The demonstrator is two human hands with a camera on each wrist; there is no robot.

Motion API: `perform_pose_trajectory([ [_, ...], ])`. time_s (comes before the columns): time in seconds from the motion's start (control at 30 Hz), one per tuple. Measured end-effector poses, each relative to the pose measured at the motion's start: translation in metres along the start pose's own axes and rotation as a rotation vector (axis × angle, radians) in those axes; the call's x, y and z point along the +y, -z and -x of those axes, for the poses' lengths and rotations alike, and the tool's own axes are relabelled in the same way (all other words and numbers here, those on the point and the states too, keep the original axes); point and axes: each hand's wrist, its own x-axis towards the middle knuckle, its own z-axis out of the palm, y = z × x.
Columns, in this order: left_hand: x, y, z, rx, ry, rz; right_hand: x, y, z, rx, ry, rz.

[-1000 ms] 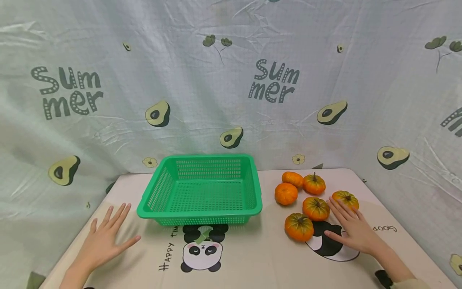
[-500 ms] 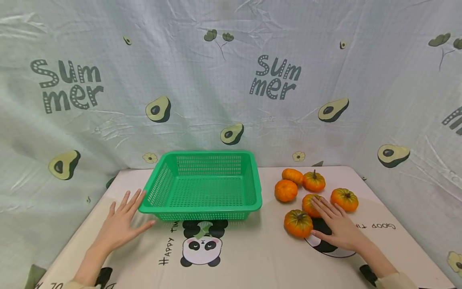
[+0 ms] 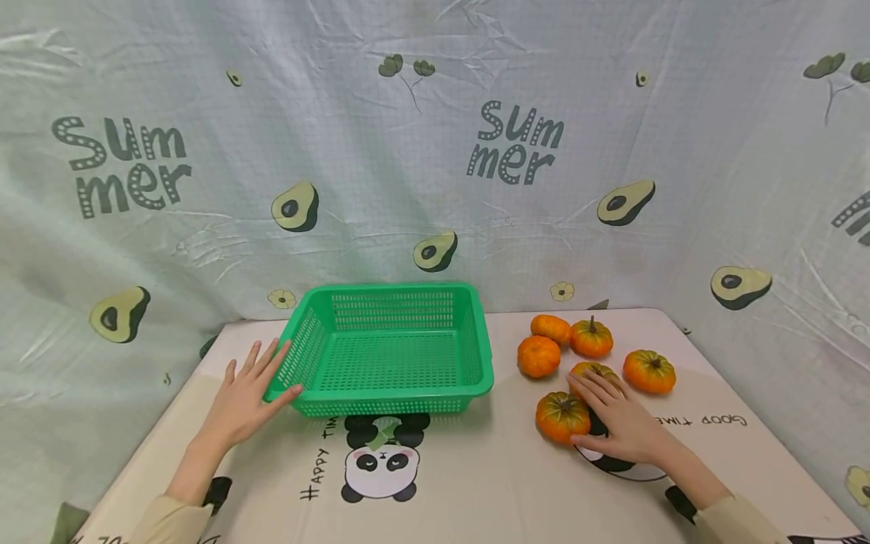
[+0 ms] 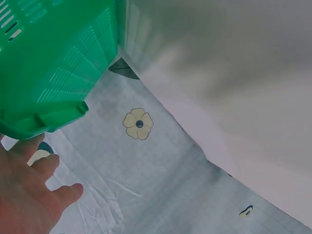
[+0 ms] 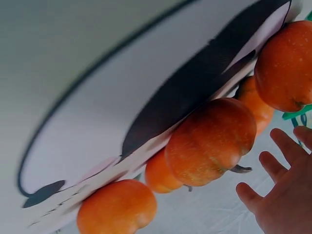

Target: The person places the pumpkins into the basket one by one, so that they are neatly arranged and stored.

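Note:
A green plastic basket (image 3: 390,397) with slotted walls stands at the back of the table. My left hand (image 3: 241,404), fingers spread, is at its left front corner; in the left wrist view the basket's rim (image 4: 53,119) lies right by the fingertips, and contact is hard to tell. On the right, my right hand (image 3: 625,423) hovers with fingers extended over the middle pumpkin (image 3: 593,372), partly hiding it. Its thumb is close to the front pumpkin (image 3: 563,418). In the right wrist view the fingers (image 5: 278,165) appear apart from the nearest pumpkin (image 5: 214,141).
Behind these sit a round orange pumpkin (image 3: 539,357), another orange one (image 3: 551,329) and a stemmed pumpkin (image 3: 591,338). A further pumpkin (image 3: 649,371) lies to the right. The table (image 3: 489,483) has a printed panda cover, and a patterned curtain (image 3: 381,174) hangs behind it.
My left hand has moved right and forward up to the basket's corner. My right hand has moved left from the rightmost pumpkin to over the middle one. Basket and pumpkins stay in place.

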Motion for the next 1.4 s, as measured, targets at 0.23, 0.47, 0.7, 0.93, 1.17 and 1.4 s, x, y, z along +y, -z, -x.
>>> perform_pose_trajectory([
  [0.23,-0.002,-0.002,-0.007,-0.023,0.012,0.007,-0.003,0.003,-0.012,0.017,0.063,0.045],
  [0.47,-0.005,-0.004,-0.009,-0.035,0.018,0.011,-0.005,0.003,-0.02,-0.021,0.084,0.032],
  [0.7,-0.005,-0.003,-0.01,-0.074,0.061,0.039,-0.005,0.001,-0.024,-0.037,0.073,0.008],
  [0.93,-0.005,-0.003,-0.012,-0.093,0.079,0.04,-0.003,0.001,-0.025,-0.037,0.042,-0.036],
  [1.17,-0.004,-0.001,-0.012,-0.104,0.075,0.03,-0.003,0.0,-0.026,-0.055,0.016,-0.075],
  [1.4,-0.003,-0.002,-0.01,-0.108,0.076,0.037,-0.004,-0.001,-0.024,-0.045,0.032,-0.078],
])
